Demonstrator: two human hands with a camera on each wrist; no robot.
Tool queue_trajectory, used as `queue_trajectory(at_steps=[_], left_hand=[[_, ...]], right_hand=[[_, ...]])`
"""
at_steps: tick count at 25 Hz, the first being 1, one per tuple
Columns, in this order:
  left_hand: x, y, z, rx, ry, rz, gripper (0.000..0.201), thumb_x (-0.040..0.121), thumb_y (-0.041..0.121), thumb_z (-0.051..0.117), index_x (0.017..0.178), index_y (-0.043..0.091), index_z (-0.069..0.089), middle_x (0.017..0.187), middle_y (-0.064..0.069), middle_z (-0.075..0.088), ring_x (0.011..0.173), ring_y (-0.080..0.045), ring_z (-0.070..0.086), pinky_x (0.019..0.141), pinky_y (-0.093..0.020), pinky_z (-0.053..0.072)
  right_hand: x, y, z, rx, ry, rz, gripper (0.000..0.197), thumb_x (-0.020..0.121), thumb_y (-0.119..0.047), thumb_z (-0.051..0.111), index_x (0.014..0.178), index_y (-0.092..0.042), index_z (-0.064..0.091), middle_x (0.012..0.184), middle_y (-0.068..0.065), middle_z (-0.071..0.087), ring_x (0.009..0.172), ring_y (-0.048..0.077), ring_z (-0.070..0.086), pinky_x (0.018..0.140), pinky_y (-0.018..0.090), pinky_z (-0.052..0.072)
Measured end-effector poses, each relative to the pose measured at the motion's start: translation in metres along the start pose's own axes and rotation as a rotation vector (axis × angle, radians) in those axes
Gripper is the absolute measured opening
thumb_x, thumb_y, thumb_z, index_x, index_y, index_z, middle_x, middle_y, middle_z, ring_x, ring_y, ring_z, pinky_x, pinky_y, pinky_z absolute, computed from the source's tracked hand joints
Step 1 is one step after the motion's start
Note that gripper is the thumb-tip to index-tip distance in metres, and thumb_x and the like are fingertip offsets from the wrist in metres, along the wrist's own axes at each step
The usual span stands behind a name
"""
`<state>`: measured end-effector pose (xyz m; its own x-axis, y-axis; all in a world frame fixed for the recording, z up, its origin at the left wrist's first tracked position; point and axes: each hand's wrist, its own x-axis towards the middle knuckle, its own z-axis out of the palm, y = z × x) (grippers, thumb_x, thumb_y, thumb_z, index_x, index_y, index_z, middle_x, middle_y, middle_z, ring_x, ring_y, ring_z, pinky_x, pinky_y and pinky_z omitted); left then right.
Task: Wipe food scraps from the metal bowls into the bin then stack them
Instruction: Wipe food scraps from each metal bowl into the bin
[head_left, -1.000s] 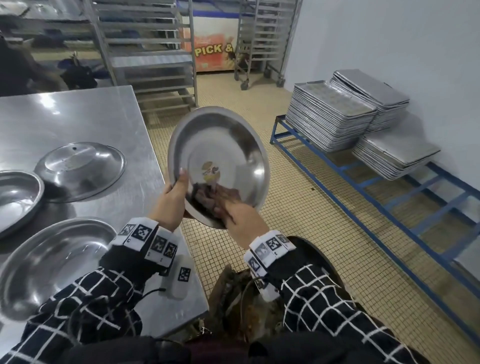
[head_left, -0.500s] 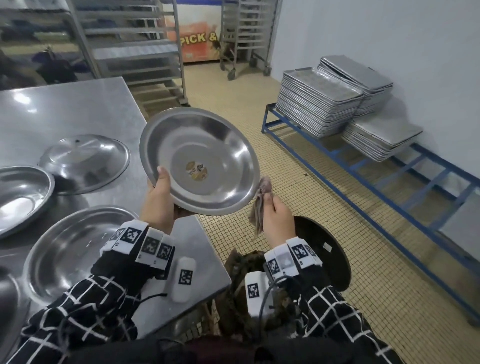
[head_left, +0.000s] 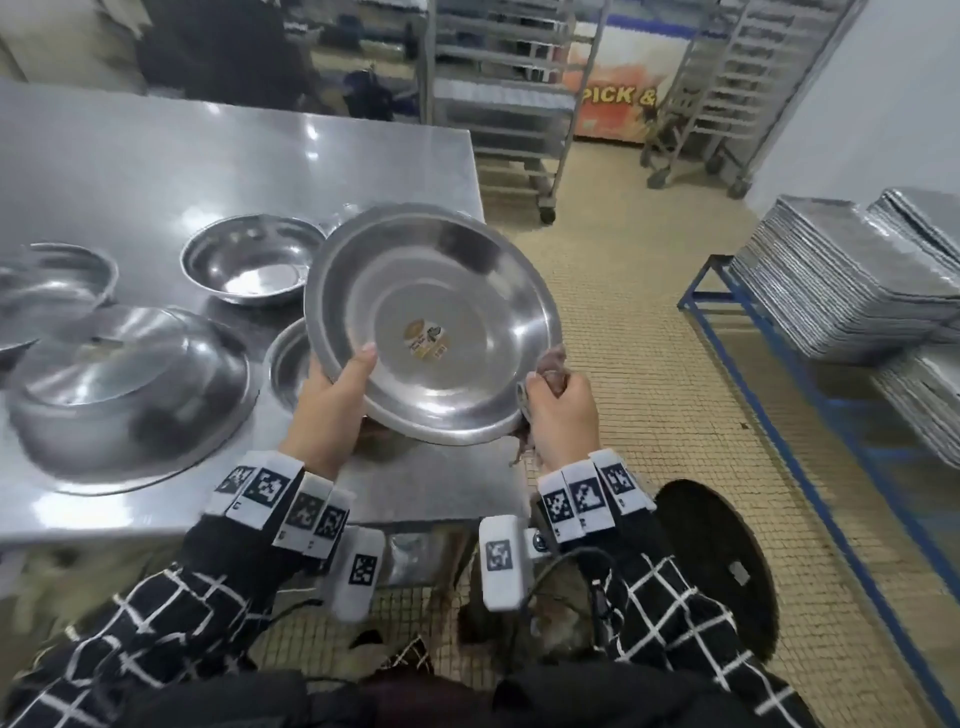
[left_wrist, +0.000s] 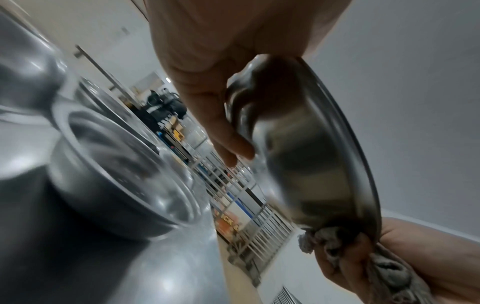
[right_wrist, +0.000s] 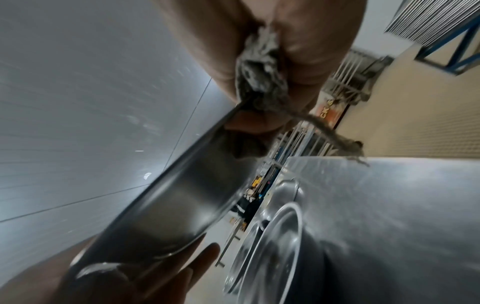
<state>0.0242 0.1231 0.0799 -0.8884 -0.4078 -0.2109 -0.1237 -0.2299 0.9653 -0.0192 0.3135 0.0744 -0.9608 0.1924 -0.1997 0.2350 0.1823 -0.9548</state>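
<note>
A wide shallow metal bowl (head_left: 447, 322) with a sticker in its middle hangs over the right end of the steel table (head_left: 156, 171). My left hand (head_left: 332, 395) grips its near-left rim, thumb inside and fingers underneath (left_wrist: 228, 144). My right hand (head_left: 561, 410) pinches the near-right rim together with a grey rag (head_left: 550, 364) (left_wrist: 337, 242) (right_wrist: 259, 76). The bowl's underside (left_wrist: 311, 154) (right_wrist: 161, 216) fills the wrist views. Below the bowl another bowl (head_left: 285, 364) stands on the table, partly hidden. The black bin (head_left: 717, 561) stands on the floor to my right.
On the table stand a deep bowl (head_left: 254, 265), an upturned large bowl (head_left: 130, 384) and another bowl (head_left: 52, 286) at the left. Stacked metal trays (head_left: 841, 280) lie on a blue rack at the right. Wheeled racks (head_left: 509, 104) stand behind.
The bowl has swung from above the bin leftward over the table and levelled out. The right hand left the inside of the bowl and now grips the rim with the rag.
</note>
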Motion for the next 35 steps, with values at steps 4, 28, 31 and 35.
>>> queue_trajectory(at_steps=[4, 28, 31, 35], left_hand=[[-0.007, 0.011, -0.071, 0.01, 0.168, 0.105, 0.028, 0.094, 0.023, 0.055, 0.121, 0.02, 0.053, 0.103, -0.009, 0.067, 0.091, -0.025, 0.068, 0.063, -0.029, 0.055], [0.039, 0.061, -0.567, 0.79, 0.715, 0.064, 0.028, 0.092, 0.014, 0.049, 0.118, 0.018, 0.057, 0.1, -0.007, 0.064, 0.084, -0.025, 0.061, 0.074, -0.041, 0.052], [0.04, 0.041, -0.592, 0.852, 0.733, 0.004, 0.024, 0.091, 0.019, 0.05, 0.113, 0.016, 0.058, 0.092, -0.009, 0.065, 0.083, -0.03, 0.062, 0.075, -0.044, 0.052], [0.048, 0.022, -0.602, 0.879, 0.72, -0.066, 0.03, 0.093, 0.021, 0.051, 0.122, 0.019, 0.056, 0.091, -0.006, 0.066, 0.08, -0.025, 0.063, 0.075, -0.035, 0.049]], right_hand=[[-0.013, -0.018, 0.061, -0.073, -0.181, -0.086, 0.011, 0.09, -0.016, 0.054, 0.098, -0.01, 0.051, 0.077, 0.001, 0.052, 0.063, 0.011, 0.05, 0.052, 0.019, 0.042], [-0.16, -0.04, 0.522, -0.377, -0.782, -0.185, 0.027, 0.096, -0.025, 0.052, 0.118, -0.009, 0.051, 0.102, 0.003, 0.058, 0.089, 0.017, 0.053, 0.081, 0.027, 0.041], [-0.171, -0.027, 0.538, -0.417, -0.78, -0.176, 0.027, 0.097, -0.023, 0.05, 0.12, -0.008, 0.051, 0.099, 0.002, 0.053, 0.088, 0.016, 0.048, 0.072, 0.016, 0.032], [-0.172, -0.016, 0.554, -0.429, -0.745, -0.164, 0.027, 0.096, -0.021, 0.05, 0.119, -0.005, 0.052, 0.102, 0.007, 0.058, 0.095, 0.022, 0.056, 0.071, 0.015, 0.032]])
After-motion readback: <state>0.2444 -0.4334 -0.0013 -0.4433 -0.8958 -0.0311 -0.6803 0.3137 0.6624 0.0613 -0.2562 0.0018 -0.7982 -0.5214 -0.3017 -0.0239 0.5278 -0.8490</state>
